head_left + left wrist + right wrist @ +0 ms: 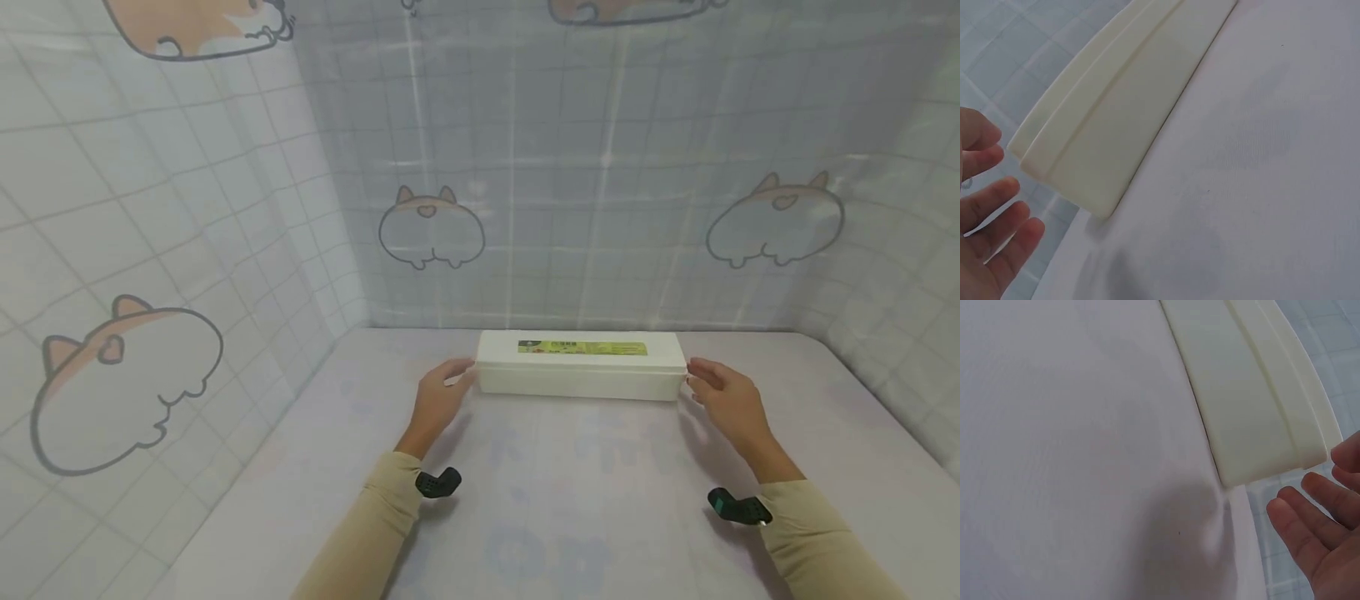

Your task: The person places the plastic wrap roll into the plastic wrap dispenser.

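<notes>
A long white lidded box (583, 382) lies crosswise at the far side of the table, a yellow-green label strip on its top. At its left end is my left hand (442, 396), fingers spread and slightly bent. A small gap shows between those fingers (1007, 187) and the box in the left wrist view. My right hand (731, 408) is at the opposite end, its fingers loosely bent. In the right wrist view, the fingertips (1310, 481) are close to the box's corner; whether one touches it I cannot tell. Neither hand grips the box.
The table (555, 483) has a pale cover with faint printing. Behind it and along both sides hang grid-patterned curtains (585, 167) with cartoon dog prints. A dark wrist device (438, 482) sits at the left cuff, another dark device (738, 507) at the right cuff.
</notes>
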The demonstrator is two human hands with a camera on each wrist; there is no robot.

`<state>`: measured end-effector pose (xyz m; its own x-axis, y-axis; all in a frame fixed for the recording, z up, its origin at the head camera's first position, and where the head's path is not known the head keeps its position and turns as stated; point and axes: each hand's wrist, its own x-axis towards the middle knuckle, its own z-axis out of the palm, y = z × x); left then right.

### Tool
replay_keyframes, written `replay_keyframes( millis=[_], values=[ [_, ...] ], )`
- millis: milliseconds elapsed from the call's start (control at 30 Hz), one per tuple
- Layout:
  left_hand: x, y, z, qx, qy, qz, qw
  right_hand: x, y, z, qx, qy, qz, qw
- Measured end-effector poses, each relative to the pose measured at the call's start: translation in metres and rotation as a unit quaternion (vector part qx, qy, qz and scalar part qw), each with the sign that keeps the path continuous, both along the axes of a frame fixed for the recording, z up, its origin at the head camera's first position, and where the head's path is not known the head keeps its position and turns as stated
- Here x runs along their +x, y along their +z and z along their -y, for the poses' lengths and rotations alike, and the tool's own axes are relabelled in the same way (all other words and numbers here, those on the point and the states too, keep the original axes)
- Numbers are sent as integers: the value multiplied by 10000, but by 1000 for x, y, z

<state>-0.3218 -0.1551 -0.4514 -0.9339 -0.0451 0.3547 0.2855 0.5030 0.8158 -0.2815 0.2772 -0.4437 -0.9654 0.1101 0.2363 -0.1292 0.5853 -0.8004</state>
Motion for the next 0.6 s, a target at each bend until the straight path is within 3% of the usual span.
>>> replay_keyframes(
  millis=[400,600],
  values=[
    [11,-1,17,-803,-76,165,9966,11,10,-2,568,-181,306,9978],
    [15,-2,23,-1294,-412,66,9907,17,9,-6,997,-164,387,9941]
  ],
)
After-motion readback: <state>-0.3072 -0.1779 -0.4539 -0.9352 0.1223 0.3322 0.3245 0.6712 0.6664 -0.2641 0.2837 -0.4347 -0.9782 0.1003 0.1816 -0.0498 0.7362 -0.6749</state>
